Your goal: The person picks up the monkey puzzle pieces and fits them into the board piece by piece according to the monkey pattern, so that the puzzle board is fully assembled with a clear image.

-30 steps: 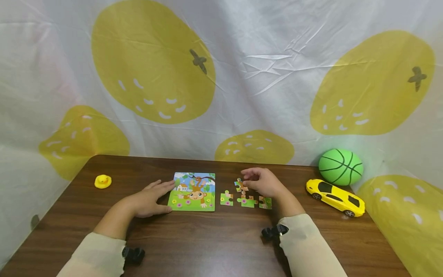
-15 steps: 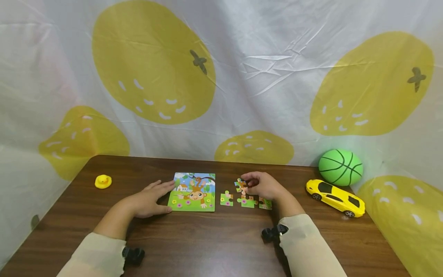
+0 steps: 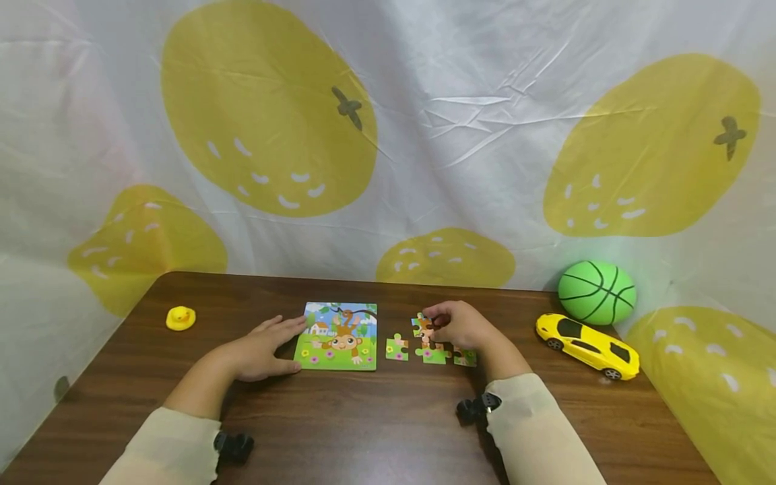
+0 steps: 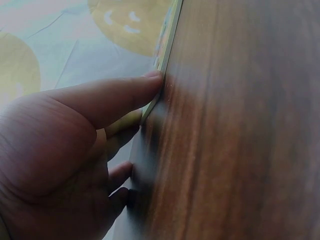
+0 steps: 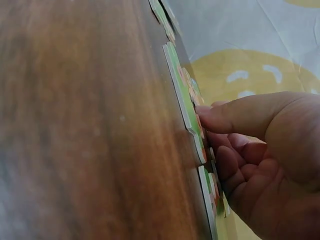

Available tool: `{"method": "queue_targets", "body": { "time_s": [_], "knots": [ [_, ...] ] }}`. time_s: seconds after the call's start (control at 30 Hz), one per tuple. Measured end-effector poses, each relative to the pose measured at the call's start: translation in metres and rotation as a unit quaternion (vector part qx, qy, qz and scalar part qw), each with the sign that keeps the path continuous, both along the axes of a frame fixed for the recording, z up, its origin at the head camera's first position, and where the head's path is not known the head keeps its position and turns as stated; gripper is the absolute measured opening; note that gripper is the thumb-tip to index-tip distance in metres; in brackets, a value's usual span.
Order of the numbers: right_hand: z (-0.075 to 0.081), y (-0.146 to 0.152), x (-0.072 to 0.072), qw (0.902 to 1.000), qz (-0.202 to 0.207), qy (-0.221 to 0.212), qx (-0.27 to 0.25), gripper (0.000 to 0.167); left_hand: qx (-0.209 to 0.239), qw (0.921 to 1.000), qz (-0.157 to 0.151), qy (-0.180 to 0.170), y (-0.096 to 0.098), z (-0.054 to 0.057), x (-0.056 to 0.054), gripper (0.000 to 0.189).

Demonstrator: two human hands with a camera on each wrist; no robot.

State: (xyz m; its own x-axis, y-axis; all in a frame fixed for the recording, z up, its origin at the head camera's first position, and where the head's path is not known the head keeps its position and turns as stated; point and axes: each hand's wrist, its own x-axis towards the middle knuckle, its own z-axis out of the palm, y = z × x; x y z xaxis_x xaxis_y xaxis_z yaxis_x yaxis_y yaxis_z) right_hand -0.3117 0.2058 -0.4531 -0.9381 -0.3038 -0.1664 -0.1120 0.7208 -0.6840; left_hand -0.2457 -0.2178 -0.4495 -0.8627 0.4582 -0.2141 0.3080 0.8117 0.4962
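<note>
While the two hands work well apart, the left hand lies with fingers spread and extended, touching the left edge of the square puzzle board, thumb at its near left corner. Board flat on the brown bench, hanging monkey print face up. Right hand curled just right of the board, thumb and index pinching the upper puzzle piece at its right side. Lower middle piece just below it; can't tell if joined. Flower piece between board and that group; right corner piece partly under the hand. Yellow duck far left; yellow toy car and green ball far right. Lemon-print curtain behind.
</note>
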Motion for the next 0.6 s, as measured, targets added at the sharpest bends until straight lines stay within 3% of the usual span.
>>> {"method": "queue_targets", "body": {
  "time_s": [0.27,0.6],
  "knots": [
    [0.001,0.004,0.000,0.9998,0.004,0.020,0.002,0.042,0.000,1.0000,-0.002,-0.001,0.001,0.000,0.001,0.087],
    [0.018,-0.008,0.005,0.9970,0.023,0.074,-0.006,0.046,0.000,1.0000,0.000,0.000,0.001,0.001,0.001,0.086]
  ]
}}
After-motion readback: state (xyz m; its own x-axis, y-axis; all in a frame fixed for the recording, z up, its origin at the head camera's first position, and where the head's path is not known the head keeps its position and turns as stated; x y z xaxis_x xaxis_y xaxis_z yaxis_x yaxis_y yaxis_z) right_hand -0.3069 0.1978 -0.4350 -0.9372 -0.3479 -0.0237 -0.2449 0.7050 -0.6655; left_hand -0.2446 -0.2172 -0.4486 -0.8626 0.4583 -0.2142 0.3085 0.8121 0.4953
